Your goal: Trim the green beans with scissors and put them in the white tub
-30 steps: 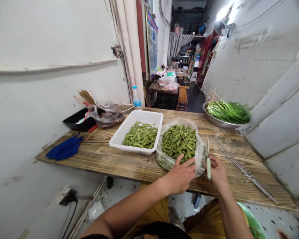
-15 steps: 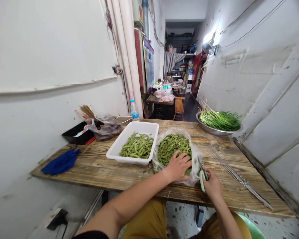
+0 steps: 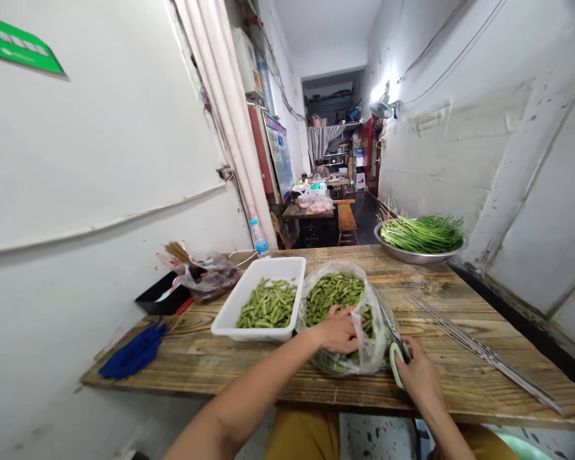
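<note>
My left hand point(image 3: 338, 330) reaches into a clear plastic bag point(image 3: 374, 351) full of green edamame pods point(image 3: 330, 295). Its fingers curl in among the pods, with the tips partly hidden by the bag's right rim. Just to the right, my right hand point(image 3: 418, 372) grips scissors point(image 3: 395, 365) by their pale green handles. The blades point up and away along the bag's right side, close against the plastic. Beside the bag on the left stands a white plastic tray point(image 3: 249, 334) holding more pods point(image 3: 268, 305).
A metal bowl of green stalks point(image 3: 419, 257) and skewers sits at the far right. Long metal skewers point(image 3: 489, 354) lie on the wooden table point(image 3: 211, 364). Leftward are a water bottle point(image 3: 259, 239), a plastic bag point(image 3: 215, 278), a black box point(image 3: 158, 295) and a blue cloth item point(image 3: 133, 350).
My left hand has gone from lying spread over the pods to curling deeper among them near the bag's rim. Both hands still work at the bag; the camera view has tilted up.
</note>
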{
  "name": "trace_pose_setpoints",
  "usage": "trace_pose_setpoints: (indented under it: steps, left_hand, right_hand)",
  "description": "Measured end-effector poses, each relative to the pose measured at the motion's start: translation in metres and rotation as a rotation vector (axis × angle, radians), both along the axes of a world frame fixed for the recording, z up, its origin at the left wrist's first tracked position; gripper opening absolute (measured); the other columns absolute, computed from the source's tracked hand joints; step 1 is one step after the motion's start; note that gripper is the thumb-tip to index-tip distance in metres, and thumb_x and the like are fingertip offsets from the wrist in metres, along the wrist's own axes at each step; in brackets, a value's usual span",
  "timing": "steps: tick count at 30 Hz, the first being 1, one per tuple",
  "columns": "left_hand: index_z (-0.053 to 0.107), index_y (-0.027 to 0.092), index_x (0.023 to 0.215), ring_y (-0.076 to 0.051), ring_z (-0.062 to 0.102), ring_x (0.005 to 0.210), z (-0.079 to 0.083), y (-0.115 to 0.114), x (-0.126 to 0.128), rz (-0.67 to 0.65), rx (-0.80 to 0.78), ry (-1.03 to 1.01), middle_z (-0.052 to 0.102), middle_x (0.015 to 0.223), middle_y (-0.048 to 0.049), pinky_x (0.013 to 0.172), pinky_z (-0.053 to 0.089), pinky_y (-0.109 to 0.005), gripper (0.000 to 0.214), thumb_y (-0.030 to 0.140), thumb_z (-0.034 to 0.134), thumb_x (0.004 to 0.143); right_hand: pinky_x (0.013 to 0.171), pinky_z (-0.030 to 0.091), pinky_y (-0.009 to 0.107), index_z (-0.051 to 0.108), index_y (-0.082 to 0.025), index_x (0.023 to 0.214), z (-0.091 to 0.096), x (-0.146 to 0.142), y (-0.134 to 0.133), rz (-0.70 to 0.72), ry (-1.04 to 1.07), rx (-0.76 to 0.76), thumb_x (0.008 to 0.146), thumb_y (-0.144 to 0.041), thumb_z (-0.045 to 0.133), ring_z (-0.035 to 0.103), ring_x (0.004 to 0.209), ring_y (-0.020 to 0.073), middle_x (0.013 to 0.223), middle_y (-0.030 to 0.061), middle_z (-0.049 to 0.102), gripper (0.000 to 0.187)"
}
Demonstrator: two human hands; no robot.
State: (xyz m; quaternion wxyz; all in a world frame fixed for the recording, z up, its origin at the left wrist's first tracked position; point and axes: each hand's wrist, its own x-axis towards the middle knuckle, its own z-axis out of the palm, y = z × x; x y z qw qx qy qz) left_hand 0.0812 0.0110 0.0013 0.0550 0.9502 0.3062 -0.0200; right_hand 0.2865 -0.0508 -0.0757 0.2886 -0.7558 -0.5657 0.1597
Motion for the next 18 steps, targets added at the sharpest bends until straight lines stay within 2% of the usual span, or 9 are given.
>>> trace_pose_setpoints:
  steps: [4,6,8,10,12,16,18]
  left_hand:
    - [0.053,0.030,0.117,-0.039,0.017,0.130,-0.007,-0.011,0.014,0.022,0.101,0.066,0.039,0.137,-0.0097,0.094,0.019,-0.068,0.051,0.051,0.053,0.071]
    - [0.052,0.028,0.118,-0.040,0.017,0.130,-0.015,-0.018,0.023,0.082,0.149,0.037,0.038,0.137,-0.0112,0.091,0.017,-0.072,0.050,0.047,0.052,0.072]
    - [0.052,0.026,0.118,-0.041,0.017,0.129,-0.021,-0.022,0.031,0.121,0.181,-0.002,0.037,0.137,-0.0118,0.091,0.016,-0.073,0.048,0.044,0.051,0.073]
    - [0.052,0.025,0.118,-0.040,0.021,0.127,-0.024,-0.024,0.035,0.123,0.190,-0.006,0.039,0.136,-0.0128,0.093,0.017,-0.071,0.049,0.043,0.052,0.072]
    - [0.052,0.022,0.115,-0.038,0.028,0.123,-0.023,-0.023,0.033,0.098,0.190,0.025,0.043,0.131,-0.0139,0.093,0.022,-0.068,0.048,0.039,0.055,0.071]
    - [0.053,0.018,0.105,-0.032,0.038,0.114,-0.016,-0.017,0.021,0.062,0.200,0.076,0.048,0.120,-0.0135,0.092,0.031,-0.059,0.040,0.034,0.059,0.069]
    - [0.052,0.018,0.101,-0.029,0.043,0.108,-0.012,-0.013,0.014,0.058,0.176,0.050,0.053,0.110,-0.0110,0.089,0.036,-0.051,0.038,0.032,0.062,0.066]
  right_hand:
    - [0.056,0.043,0.029,0.051,-0.015,0.114,0.013,-0.001,-0.010,-0.075,0.063,0.069,0.081,-0.043,0.040,0.064,0.059,0.0240,0.066,0.0066,0.068,0.045]
    - [0.053,0.043,0.027,0.049,-0.016,0.116,0.023,-0.007,-0.010,-0.115,0.179,0.144,0.080,-0.044,0.041,0.063,0.054,0.0207,0.071,0.0066,0.069,0.046]
    - [0.050,0.043,0.026,0.051,-0.017,0.111,0.031,-0.016,-0.005,-0.052,0.212,0.139,0.078,-0.043,0.045,0.061,0.051,0.0195,0.072,0.0062,0.069,0.043]
    - [0.055,0.044,0.027,0.053,-0.017,0.108,0.037,-0.026,0.004,0.005,0.154,0.132,0.076,-0.039,0.048,0.065,0.062,0.0217,0.072,0.0063,0.069,0.038]
    - [0.056,0.044,0.026,0.055,-0.019,0.103,0.038,-0.032,0.013,0.044,0.083,0.120,0.075,-0.034,0.050,0.065,0.064,0.0217,0.070,0.0047,0.068,0.032]
    - [0.058,0.043,0.026,0.054,-0.018,0.105,0.029,-0.030,0.017,0.038,0.036,0.111,0.076,-0.026,0.048,0.065,0.066,0.0215,0.074,0.0060,0.069,0.031]
    - [0.058,0.041,0.027,0.053,-0.017,0.106,0.023,-0.024,0.012,0.022,0.019,0.095,0.077,-0.026,0.047,0.064,0.064,0.0223,0.073,0.0070,0.068,0.031]
